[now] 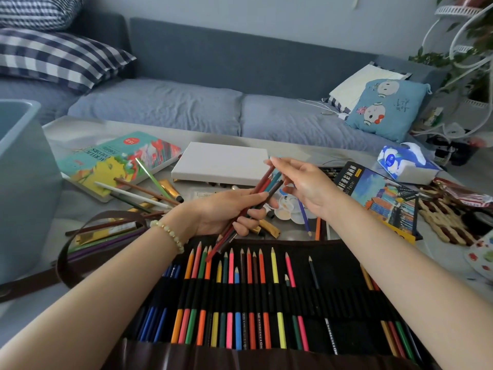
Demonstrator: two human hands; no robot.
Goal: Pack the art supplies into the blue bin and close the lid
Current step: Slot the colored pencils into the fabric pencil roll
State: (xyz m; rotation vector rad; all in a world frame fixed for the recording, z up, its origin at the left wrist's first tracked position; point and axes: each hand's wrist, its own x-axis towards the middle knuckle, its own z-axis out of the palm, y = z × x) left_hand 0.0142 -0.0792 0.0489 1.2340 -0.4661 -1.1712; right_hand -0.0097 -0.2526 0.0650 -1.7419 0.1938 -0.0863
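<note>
My left hand (226, 213) grips a bunch of coloured pencils (262, 186) above the table's middle. My right hand (301, 182) pinches the upper ends of the same bunch with thumb and fingers. Below them an unrolled dark pencil roll (336, 295) lies flat, with several coloured pencils in its loops. The blue bin (24, 188) stands at the left edge, without a lid on it. An acrylic colours box (117, 158), a white canvas (221, 161), an oil pastel box (384, 193), loose brushes (144, 193), gold paint tubes (170, 189) and a small white palette (289, 209) lie on the table.
A tissue pack (408, 161) and a wooden trivet (442, 220) sit at the right, with a paint-stained palette (482, 257) at the right edge. A brown strap (88, 241) curls left of the roll. Behind the table is a blue sofa (213, 108) with cushions.
</note>
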